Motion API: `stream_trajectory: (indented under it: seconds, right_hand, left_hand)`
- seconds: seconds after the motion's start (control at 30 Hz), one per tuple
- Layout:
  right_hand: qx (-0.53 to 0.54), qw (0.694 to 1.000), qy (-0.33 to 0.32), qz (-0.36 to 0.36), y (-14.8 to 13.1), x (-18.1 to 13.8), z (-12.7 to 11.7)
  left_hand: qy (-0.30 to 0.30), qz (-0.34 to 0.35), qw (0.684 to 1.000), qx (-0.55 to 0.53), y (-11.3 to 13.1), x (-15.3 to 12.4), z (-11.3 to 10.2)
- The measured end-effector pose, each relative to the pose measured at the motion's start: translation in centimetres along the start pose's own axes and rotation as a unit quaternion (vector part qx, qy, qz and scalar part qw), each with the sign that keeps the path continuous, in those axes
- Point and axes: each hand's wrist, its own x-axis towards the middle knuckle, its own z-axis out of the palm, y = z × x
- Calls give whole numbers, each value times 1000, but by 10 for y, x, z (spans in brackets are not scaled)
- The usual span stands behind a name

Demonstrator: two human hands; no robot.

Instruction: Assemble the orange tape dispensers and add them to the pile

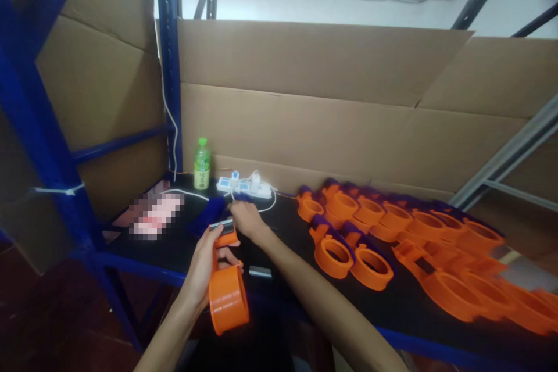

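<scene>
My left hand (204, 264) is wrapped round an orange tape dispenser (227, 296), holding it over the front edge of the black shelf (279, 232). The dispenser's round drum hangs low and its toothed blade end points up. My right hand (244, 216) reaches forward to that blade end, fingers closed in a pinch near a dark blue piece (209, 212); what it pinches is too small to make out.
Several orange and purple tape dispensers (392, 238) lie in rows across the right of the shelf. A green bottle (201, 164), a white power strip (244, 186) with cables and a pink packet (156, 215) sit at the back left. Cardboard walls and blue rack posts (169, 64) enclose the shelf.
</scene>
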Motion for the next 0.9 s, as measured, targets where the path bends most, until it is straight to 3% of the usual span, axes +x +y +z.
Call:
stream_trajectory:
  seconds: [0.2,0.43,0.6,0.7,0.9]
  right_hand:
    - [35,997,59,38,3,-19,-9]
    - [160,967,194,30,-3,-81,-46]
    - [236,923,301,-51,-26,-126,-37]
    - [217,907,345,-108,-32,-140,-28]
    - [200,898,365,-141,-27,-142,-30]
  left_hand:
    - [-6,1,1000,-30,0,-2,-1]
    - [15,40,996,-73,-5,1,1]
    - [-31,-5,993,-115,-10,-7,9]
    - [-47,-25,991,-127,-9,-14,13]
    - [-84,-64,982,-159,-7,-19,16]
